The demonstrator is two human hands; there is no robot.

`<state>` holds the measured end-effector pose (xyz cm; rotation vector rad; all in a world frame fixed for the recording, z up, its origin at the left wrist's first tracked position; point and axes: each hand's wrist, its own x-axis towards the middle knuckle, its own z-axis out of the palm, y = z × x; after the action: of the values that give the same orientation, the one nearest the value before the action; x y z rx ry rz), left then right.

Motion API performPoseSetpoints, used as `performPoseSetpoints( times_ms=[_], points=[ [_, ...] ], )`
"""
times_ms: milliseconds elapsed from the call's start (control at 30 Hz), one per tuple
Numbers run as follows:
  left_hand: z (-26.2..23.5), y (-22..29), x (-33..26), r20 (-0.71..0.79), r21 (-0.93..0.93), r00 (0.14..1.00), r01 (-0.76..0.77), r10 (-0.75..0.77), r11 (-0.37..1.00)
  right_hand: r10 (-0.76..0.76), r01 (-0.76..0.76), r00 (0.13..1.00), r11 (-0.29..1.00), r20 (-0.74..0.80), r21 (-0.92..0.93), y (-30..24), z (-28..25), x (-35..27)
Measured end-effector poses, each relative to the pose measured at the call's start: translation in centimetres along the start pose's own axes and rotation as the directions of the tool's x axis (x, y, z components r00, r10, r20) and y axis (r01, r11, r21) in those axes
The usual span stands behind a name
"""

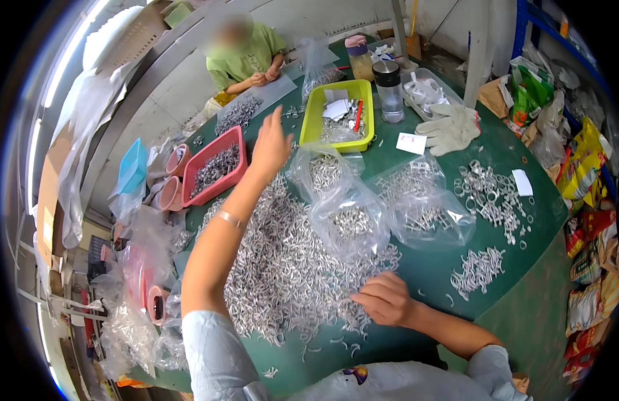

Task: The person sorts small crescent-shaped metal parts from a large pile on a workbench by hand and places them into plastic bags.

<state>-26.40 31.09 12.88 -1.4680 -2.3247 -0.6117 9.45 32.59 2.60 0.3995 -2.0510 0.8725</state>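
Note:
My left hand [272, 142] is stretched far across the green table, fingers extended, between the red basket [240, 170] and the yellow-green basket [306, 123]. Nothing shows in it. At the right edge of a big pile of small curved silvery metal pieces [276, 267], my right hand [384, 299] is closed, its thumb and fingers pinched together. What it pinches, if anything, is too small to make out. Clear plastic bags [353, 230] holding similar pieces lie just beyond that hand. Dark grey small parts fill the red basket; white slips and a red pen lie in the yellow-green one.
Metal rings [483, 187] and a small heap of curved pieces [478, 271] lie at right. A glove [449, 128], a black-lidded bottle [389, 90] and a pink-lidded bottle [358, 57] stand or lie farther back. Across the table sits a person in a green shirt [246, 60].

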Motion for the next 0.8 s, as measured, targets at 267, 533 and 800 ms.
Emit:
performPoseSetpoints(
  times_ms=[267,533,800],
  points=[
    [10.6,-4.2,18.0,0.090,-0.044,0.985,0.149,-0.145,0.988,0.306,-0.305,0.951,0.917,0.037,0.257,1.9,-0.5,-2.5],
    [14.9,-5.9,26.6,-0.043,-0.158,0.977,0.198,-0.207,0.967,0.577,-0.559,0.814,0.742,0.072,0.369,3.4,0.1,-3.0],
    [16.9,-5.7,30.7,-0.207,-0.098,0.964,0.152,-0.169,0.984,0.514,-0.606,0.785,0.753,0.346,0.257,4.5,5.8,-11.0]
  ],
)
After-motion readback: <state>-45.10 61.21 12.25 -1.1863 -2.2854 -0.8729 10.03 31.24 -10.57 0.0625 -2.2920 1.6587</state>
